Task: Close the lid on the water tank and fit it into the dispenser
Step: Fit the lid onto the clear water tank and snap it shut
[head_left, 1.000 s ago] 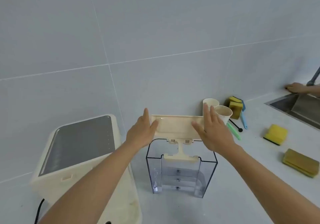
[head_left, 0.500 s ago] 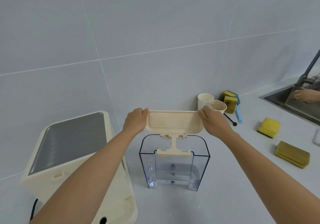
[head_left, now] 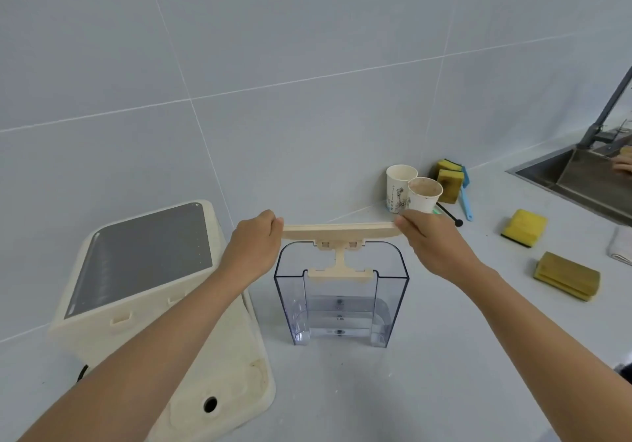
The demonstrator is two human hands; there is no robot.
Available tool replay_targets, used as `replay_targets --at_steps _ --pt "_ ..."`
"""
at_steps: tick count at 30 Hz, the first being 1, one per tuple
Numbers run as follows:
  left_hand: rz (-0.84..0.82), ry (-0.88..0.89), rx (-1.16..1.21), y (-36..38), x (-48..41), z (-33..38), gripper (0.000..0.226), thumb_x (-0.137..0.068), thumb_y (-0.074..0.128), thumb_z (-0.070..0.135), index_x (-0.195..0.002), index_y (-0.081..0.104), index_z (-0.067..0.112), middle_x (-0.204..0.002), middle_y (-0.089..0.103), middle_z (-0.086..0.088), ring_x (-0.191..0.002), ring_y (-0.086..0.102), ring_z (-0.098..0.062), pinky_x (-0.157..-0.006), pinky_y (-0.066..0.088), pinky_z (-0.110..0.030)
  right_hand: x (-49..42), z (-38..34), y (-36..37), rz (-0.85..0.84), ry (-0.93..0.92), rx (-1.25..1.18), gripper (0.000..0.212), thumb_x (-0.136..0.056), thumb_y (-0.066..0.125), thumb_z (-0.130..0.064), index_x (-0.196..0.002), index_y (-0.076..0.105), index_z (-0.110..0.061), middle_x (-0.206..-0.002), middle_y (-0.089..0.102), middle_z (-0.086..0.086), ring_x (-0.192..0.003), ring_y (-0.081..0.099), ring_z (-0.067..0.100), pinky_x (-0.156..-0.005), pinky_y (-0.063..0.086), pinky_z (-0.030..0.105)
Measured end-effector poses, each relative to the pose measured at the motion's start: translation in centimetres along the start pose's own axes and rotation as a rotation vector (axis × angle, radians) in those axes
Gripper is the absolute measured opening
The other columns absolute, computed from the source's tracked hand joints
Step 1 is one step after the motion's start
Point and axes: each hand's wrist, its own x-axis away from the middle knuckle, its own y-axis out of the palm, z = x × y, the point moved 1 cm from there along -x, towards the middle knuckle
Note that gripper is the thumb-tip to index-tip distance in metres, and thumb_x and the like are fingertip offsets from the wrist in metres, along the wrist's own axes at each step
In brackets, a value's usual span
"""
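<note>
- Nearest the camera, two bare forearms reach forward over the pale counter (head_left: 444, 390).
- At about 8 o'clock stands the cream dispenser (head_left: 164, 305), its grey top panel tilted toward the wall and its empty base ledge with a round hole lying toward the viewer.
- Just right of it, near centre, the clear water tank (head_left: 342, 305) stands upright on the counter, apart from the dispenser.
- The cream lid (head_left: 338, 230) is hinged at the tank's far top edge and is seen nearly edge-on, roughly level above the tank's mouth, not down on it.
- The left hand (head_left: 254, 250) is curled closed around the lid's left end; the right hand (head_left: 434, 246) is closed on the lid's right end, fingers wrapped over the edge.
- At 1 o'clock behind the right hand, two paper cups (head_left: 413, 190) stand near the wall, with sponges (head_left: 449, 181) and a blue brush (head_left: 465, 198) beside them.
- At 3 o'clock lie more yellow sponges (head_left: 525, 228), and farther off the sink (head_left: 581, 175).
</note>
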Motion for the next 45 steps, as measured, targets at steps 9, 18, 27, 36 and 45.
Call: replay_targets --at_steps 9,18,27,36,45 --pt "-0.019 -0.007 -0.085 1.9 3.8 -1.3 0.032 -0.096 0.03 0.019 -0.107 0.053 -0.001 -0.089 0.06 -0.015 -0.089 0.052 -0.031 -0.077 0.04 -0.037 3.5 0.6 1.1 -0.122 -0.111 0.287 0.038 -0.095 0.024 -0.032 -0.116 0.05 -0.013 -0.096 0.063 0.015 -0.084 0.057 0.031 -0.071 0.047 0.042" --pt "-0.021 -0.011 -0.159 2.9 5.7 -1.8 0.019 -0.095 0.03 0.017 -0.08 0.037 0.008 -0.079 0.044 -0.009 -0.073 0.04 -0.026 -0.063 0.03 -0.032 4.5 1.1 2.1 -0.196 -0.112 0.423 0.043 -0.096 0.021 -0.033 -0.135 0.027 -0.016 -0.104 0.062 0.011 -0.085 0.056 0.029 -0.067 0.045 0.038" --pt "-0.072 -0.261 0.306 3.0 7.0 -1.4 0.052 -0.092 0.043 0.027 -0.14 0.028 0.017 -0.136 0.042 -0.013 -0.115 0.045 -0.025 -0.09 0.033 -0.03 2.7 1.9 1.8 -0.202 0.128 0.023 0.054 -0.092 0.028 -0.044 -0.141 0.019 -0.022 -0.133 0.052 0.01 -0.115 0.05 0.029 -0.094 0.04 0.041" --pt "-0.217 -0.74 0.895 5.2 8.6 0.4 0.079 -0.085 0.052 0.046 -0.146 0.005 0.029 -0.152 0.025 -0.001 -0.123 0.044 -0.024 -0.096 0.039 -0.042 -0.3 2.2 3.5 -0.296 0.367 -0.537 0.055 -0.088 0.046 -0.04 -0.138 0.032 -0.022 -0.143 0.037 0.006 -0.113 0.038 0.016 -0.105 0.032 0.037" --pt "-0.076 -0.805 0.948 6.8 6.4 2.3 0.092 -0.084 0.053 0.048 -0.145 -0.01 0.022 -0.153 0.022 -0.007 -0.137 0.025 -0.029 -0.109 0.026 -0.048 0.1 2.2 4.2 -0.315 0.347 -0.599 0.034 -0.088 0.049 -0.028 -0.118 0.053 -0.011 -0.095 0.053 0.002 -0.079 0.047 0.011 -0.07 0.039 0.022"
